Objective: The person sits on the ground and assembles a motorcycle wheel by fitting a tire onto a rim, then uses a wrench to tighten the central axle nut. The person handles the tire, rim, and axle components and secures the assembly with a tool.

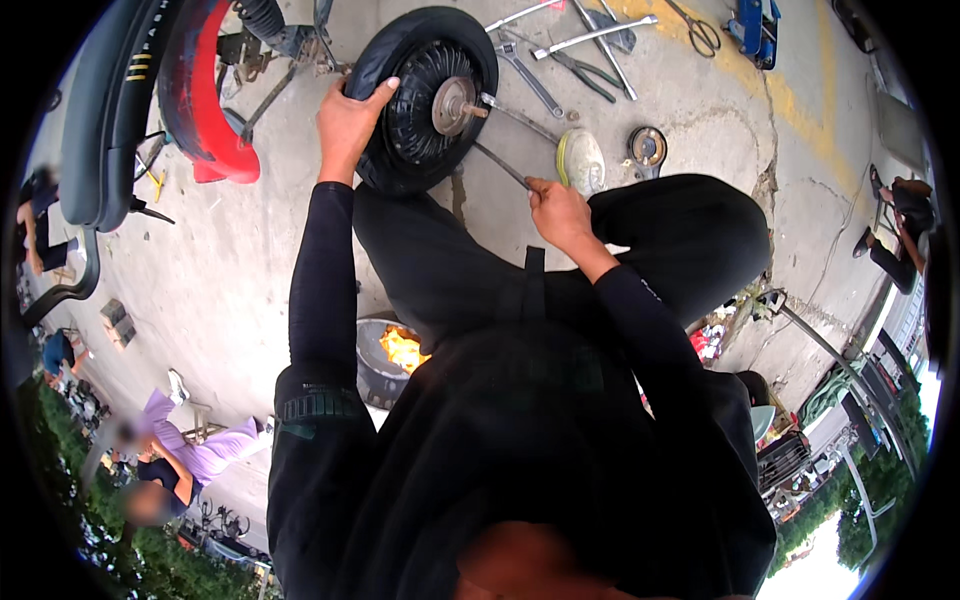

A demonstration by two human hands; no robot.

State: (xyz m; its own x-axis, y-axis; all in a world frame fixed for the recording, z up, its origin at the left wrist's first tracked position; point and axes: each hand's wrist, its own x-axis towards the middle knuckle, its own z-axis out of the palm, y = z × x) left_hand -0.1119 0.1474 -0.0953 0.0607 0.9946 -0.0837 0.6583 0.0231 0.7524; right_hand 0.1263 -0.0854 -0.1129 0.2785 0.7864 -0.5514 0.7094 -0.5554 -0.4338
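My left hand grips the side of a black wheel with a tire and a finned hub with a metal axle at its middle. My right hand is closed on a long metal bar that reaches up to the tire’s lower right edge. A second bar lies against the wheel near the axle, running toward my white shoe. The wheel is tilted beside my dark-clad legs.
Wrenches, pliers, scissors, a blue tool and a round part lie on the concrete. A red-and-black scooter stands upper left, a basin below. Other people sit at both sides.
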